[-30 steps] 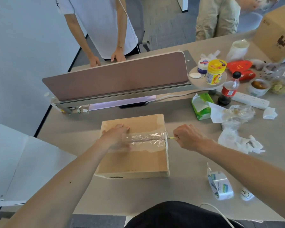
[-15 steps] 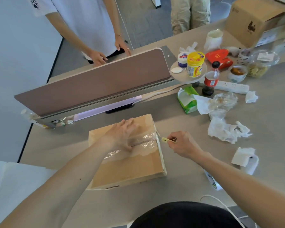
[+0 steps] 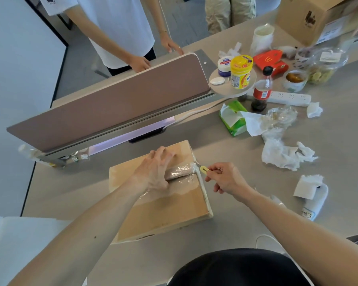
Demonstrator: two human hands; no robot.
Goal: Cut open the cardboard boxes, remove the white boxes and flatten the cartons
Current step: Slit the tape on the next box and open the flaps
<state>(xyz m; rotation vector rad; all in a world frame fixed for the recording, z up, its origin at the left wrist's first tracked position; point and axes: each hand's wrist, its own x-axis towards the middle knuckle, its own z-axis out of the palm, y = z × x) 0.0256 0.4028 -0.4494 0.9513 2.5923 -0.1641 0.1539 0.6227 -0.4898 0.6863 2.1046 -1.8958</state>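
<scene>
The cardboard box [image 3: 159, 195] lies flat on the surface [image 3: 225, 145] right in front of the person, just on the near side of the desk divider [image 3: 112, 104]. A band of clear tape [image 3: 184, 172] runs across its top along the centre seam and wraps over the right edge.

The left hand [image 3: 155, 170] rests on the top of the box with its fingers [image 3: 163, 152] stretched out flat and spread, pressing down beside the seam and gripping nothing. The right hand [image 3: 225, 178] pinches a small yellow cutter [image 3: 203, 169] between thumb and curled fingers [image 3: 214, 168]. The cutter's tip is at the right edge of the box, where the tape folds over. The blade is too small to make out, and the seam under the tape looks partly parted, though glare from the film makes that uncertain.

The step in hand appears to be slitting the tape along the seam. To do it well, the blade should ride shallow, only through the film, so the white boxes inside are not scored. The left hand sits close to the seam line, so it should be moved off to one side before the cutter travels inward. Firm downward pressure from that hand would stop the carton sliding. A single steady draw along the seam beats short sawing strokes.
</scene>
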